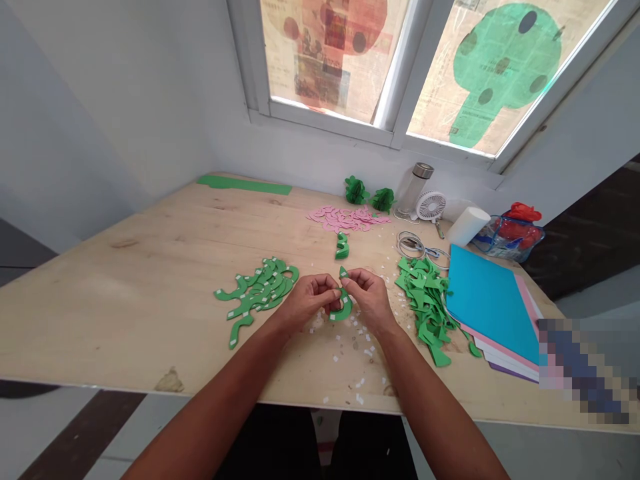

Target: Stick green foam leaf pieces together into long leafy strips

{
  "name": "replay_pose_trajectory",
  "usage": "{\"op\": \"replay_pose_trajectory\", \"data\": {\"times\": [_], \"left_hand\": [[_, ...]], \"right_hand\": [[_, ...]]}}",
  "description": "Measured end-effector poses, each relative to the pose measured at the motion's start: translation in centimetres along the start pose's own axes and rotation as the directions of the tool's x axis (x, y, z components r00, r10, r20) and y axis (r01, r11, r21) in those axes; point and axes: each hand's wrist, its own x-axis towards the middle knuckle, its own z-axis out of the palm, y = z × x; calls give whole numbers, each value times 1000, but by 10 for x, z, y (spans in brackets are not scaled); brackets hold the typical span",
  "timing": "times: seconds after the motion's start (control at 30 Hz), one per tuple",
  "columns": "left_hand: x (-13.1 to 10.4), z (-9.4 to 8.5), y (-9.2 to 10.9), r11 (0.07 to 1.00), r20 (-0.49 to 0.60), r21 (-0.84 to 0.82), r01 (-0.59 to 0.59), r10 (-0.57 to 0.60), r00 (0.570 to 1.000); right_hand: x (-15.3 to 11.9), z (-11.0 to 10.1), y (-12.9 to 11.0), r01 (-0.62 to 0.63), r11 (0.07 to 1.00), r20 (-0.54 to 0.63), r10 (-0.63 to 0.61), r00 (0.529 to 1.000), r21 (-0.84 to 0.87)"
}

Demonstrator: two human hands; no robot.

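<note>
Over the table, both my hands are closed around a curved green cutout point(341, 311) with small white squares on it. My left hand point(311, 295) pinches it near its middle, the lower curve hanging below the fingers. My right hand point(369, 295) pinches near the pointed upper tip with thumb and forefinger; the fingertips partly hide the piece. To the left lies a pile of similar curved green cutouts point(270, 283) bearing white squares. A small stack of green curved pieces point(342, 247) sits just beyond my hands. Tiny white paper squares point(361, 383) are scattered below them.
Green scraps point(425, 300) and a blue sheet point(493, 300) on other sheets lie right. Scissors point(420, 248) are behind the scraps. Pink cutouts point(345, 218), green paper ornaments point(356, 191), a bottle point(416, 190), a small fan point(431, 206) and a white roll point(467, 227) line the back.
</note>
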Motion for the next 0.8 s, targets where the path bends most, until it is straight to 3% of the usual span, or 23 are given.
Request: {"op": "replay_pose_trajectory", "data": {"times": [0.4, 0.6, 0.8], "left_hand": [[0, 4, 2, 1000, -13, -15, 17, -18, 1000], [1, 3, 1, 998, -118, 41, -48, 53, 992], [3, 2, 0, 992, -178, 85, -97, 111, 978]], "right_hand": [[1, 1, 3, 6, 998, -69, -10, 998, -66], [1, 1, 3, -49, 997, 45, 46, 998, 61], [1, 0, 5, -74, 997, 34, 74, 997, -1]]}}
